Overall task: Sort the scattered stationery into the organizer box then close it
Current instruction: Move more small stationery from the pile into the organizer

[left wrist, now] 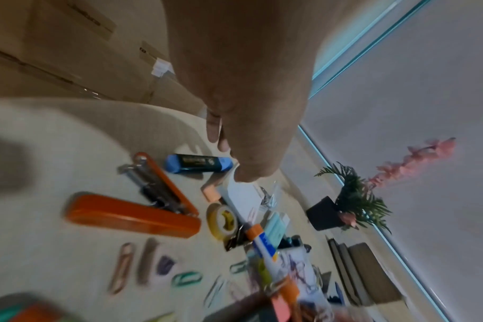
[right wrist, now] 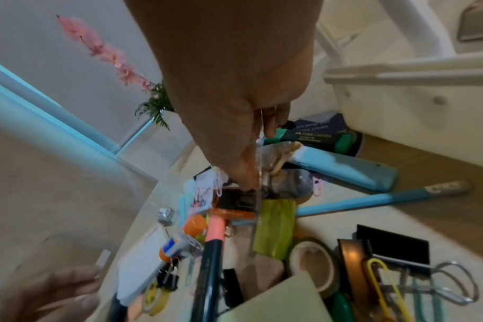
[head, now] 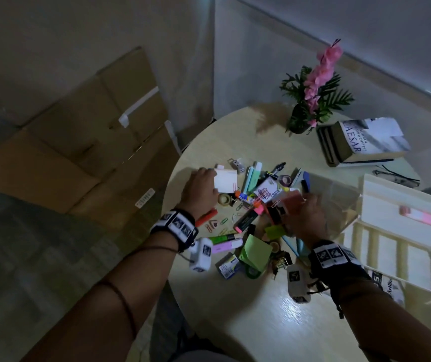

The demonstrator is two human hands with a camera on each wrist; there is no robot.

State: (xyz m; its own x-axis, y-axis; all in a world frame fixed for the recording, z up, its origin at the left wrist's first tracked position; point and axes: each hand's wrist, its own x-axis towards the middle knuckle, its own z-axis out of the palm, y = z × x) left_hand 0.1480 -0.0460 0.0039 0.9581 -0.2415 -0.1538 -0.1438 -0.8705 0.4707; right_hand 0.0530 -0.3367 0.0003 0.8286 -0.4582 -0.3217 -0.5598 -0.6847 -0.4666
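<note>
Stationery lies in a heap on a round pale table (head: pixel 248 309): highlighters, paper clips, tape rolls, green sticky notes (head: pixel 255 253), a glue stick (head: pixel 245 197) and an open orange stapler (left wrist: pixel 133 215). My left hand (head: pixel 201 189) pinches the left edge of a white notepad (head: pixel 225 181) at the far left of the heap. My right hand (head: pixel 303 215) grips a small clear plastic case (head: pixel 291 202) with reddish contents, held over the heap. The same clear plastic case (right wrist: pixel 258 178) shows only as a thin edge. The clear organizer box (head: pixel 345 189) stands just right of that hand.
A potted plant with pink flowers (head: pixel 313 100) and a stack of books (head: pixel 360 145) sit at the back of the table. A white slatted rack (head: pixel 405 231) stands close on the right. Cardboard boxes (head: pixel 91 139) lie on the floor to the left.
</note>
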